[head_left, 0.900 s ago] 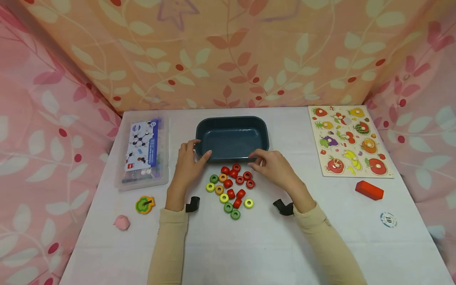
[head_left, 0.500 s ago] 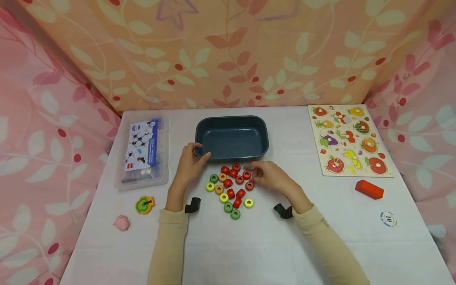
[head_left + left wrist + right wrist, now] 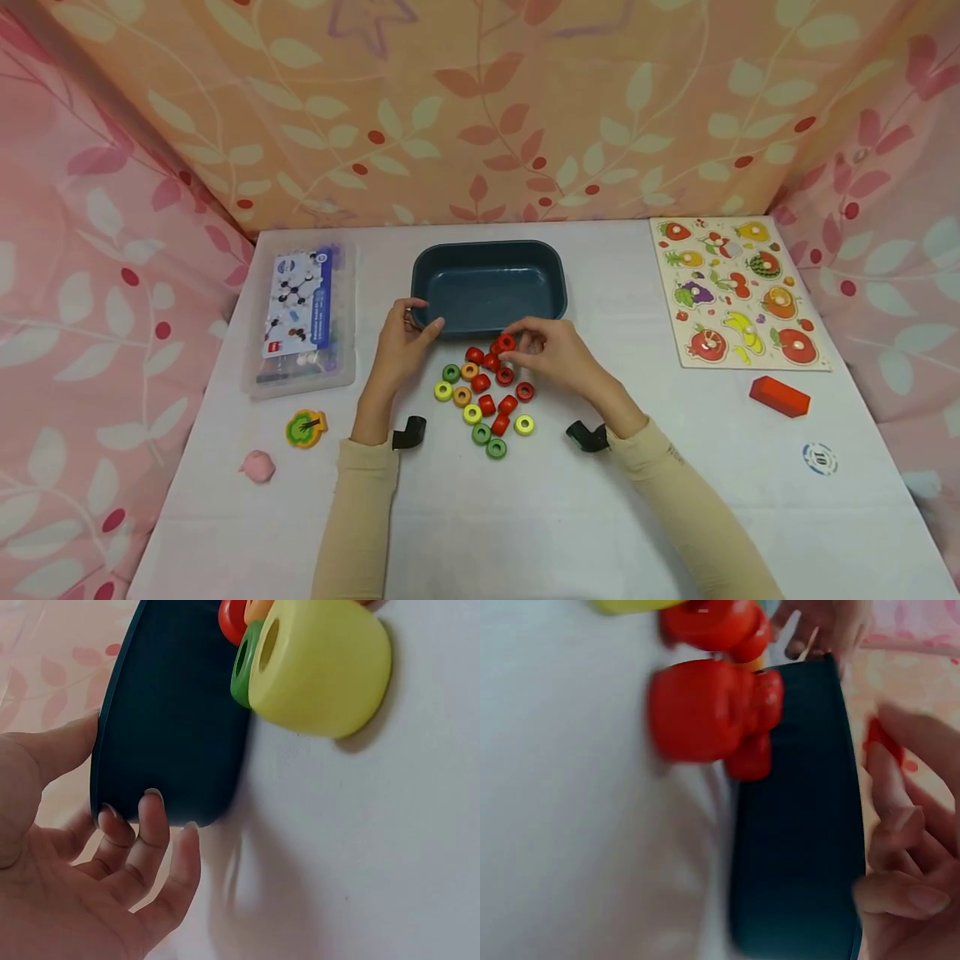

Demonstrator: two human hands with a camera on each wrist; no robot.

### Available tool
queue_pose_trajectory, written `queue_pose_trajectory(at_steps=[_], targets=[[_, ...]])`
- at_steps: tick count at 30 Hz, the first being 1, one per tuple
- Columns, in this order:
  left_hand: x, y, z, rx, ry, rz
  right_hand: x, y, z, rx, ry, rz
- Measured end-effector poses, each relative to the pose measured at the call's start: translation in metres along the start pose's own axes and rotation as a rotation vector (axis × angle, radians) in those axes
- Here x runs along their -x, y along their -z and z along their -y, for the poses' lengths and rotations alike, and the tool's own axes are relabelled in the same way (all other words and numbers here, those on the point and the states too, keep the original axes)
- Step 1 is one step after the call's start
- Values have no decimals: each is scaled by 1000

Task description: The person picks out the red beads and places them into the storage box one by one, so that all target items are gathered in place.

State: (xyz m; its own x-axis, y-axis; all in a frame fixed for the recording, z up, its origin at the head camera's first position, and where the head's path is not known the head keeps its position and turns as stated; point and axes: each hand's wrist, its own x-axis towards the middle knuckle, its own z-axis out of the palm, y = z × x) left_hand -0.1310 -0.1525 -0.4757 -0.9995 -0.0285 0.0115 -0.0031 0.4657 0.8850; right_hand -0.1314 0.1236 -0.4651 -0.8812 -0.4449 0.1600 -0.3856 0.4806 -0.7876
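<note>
A dark teal plastic tray (image 3: 487,302) stands at the back middle of the table. My left hand (image 3: 401,346) holds its front left corner; in the left wrist view the thumb lies at the rim of the tray (image 3: 169,727) and curled fingers meet its outer wall. Just before the tray's front right corner, my right hand (image 3: 558,357) pinches a red bead (image 3: 506,342) between thumb and index finger. That bead (image 3: 885,742) shows partly between the fingertips in the right wrist view. Beneath and left of this hand lie several red, orange, yellow and green beads (image 3: 481,414).
At the left are a clear plastic kit box (image 3: 341,333), a tree-shaped piece (image 3: 305,428) and a pink figure (image 3: 258,467). A fruit puzzle board (image 3: 712,300), a red block (image 3: 780,397) and a white-blue chip (image 3: 821,459) lie right. Patterned curtains (image 3: 480,108) close the back and sides.
My right hand has come from the tray's front rim down to the beads and picked up a red one, now lifted toward the tray. The left hand keeps to the tray's corner.
</note>
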Motion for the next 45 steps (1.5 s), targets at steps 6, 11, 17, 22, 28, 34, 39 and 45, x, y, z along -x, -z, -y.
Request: queue_pose_trajectory(at_steps=[6, 11, 17, 22, 28, 34, 39, 45], targets=[[0, -2, 2, 75, 17, -20, -38, -4, 6, 17, 47, -132], [1, -3, 1, 95, 56, -34, -68, -11, 4, 128, -93, 11], [0, -7, 3, 156, 46, -52, -96, -17, 3, 142, -181, 234], [1, -9, 3, 192, 52, -61, -114, -29, -2, 111, -220, 259], [1, -8, 2, 208, 63, -68, -129, -45, -2, 19, -190, 234], [1, -7, 1, 216, 75, -72, -129, -47, 3, -58, -163, 247], [0, -7, 2, 217, 82, -77, -117, -35, 9, -31, -107, 245], [0, -7, 2, 214, 75, -78, -86, -12, 21, -43, 0, 189]])
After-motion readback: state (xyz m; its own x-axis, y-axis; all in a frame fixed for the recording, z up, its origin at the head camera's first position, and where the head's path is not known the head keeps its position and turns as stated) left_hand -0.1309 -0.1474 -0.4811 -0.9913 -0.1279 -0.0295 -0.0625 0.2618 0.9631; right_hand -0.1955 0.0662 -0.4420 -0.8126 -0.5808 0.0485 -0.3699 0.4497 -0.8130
